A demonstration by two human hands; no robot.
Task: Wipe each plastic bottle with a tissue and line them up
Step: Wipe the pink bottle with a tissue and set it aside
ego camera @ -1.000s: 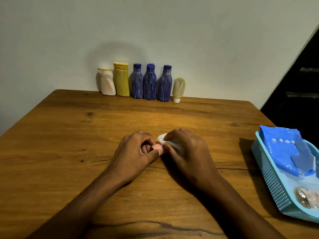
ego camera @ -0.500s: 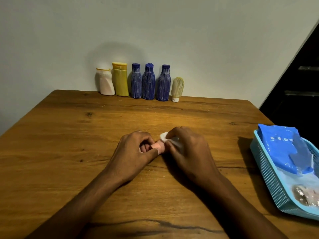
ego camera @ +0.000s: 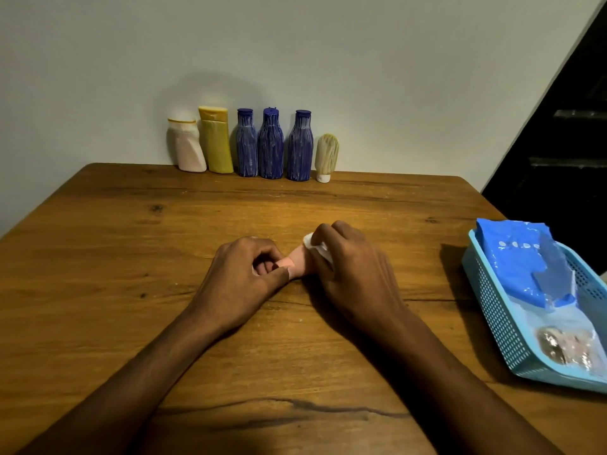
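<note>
The left hand (ego camera: 243, 277) curls its fingers and thumb round one end of a small pink bottle (ego camera: 296, 263), the thumb tip pressed on the bottle's near side, so that only a short stretch of pink shows between the two hands. The right hand (ego camera: 348, 274) closes its fingers over a white tissue (ego camera: 313, 246) and holds it against the bottle's other end; a corner of the tissue peeks out above the knuckles. Both hands sit low over the middle of the wooden table (ego camera: 131, 257), with the bottle lying roughly on its side between them, and both forearms reach in from the near edge. Along the far edge of the table, against the pale wall (ego camera: 361, 77), six containers stand upright in a row, close beside one another: a white bottle (ego camera: 188, 145) at the left, then a yellow bottle (ego camera: 215, 139), then three blue bottles (ego camera: 270, 144) streaked with white, and at the right end a small cream tube (ego camera: 326, 157) standing on its white cap. At the right side of the table a light blue perforated basket (ego camera: 492, 307) holds a blue plastic packet (ego camera: 525, 257) and, nearer the viewer, a clear wrapper whose contents cannot be made out
</note>
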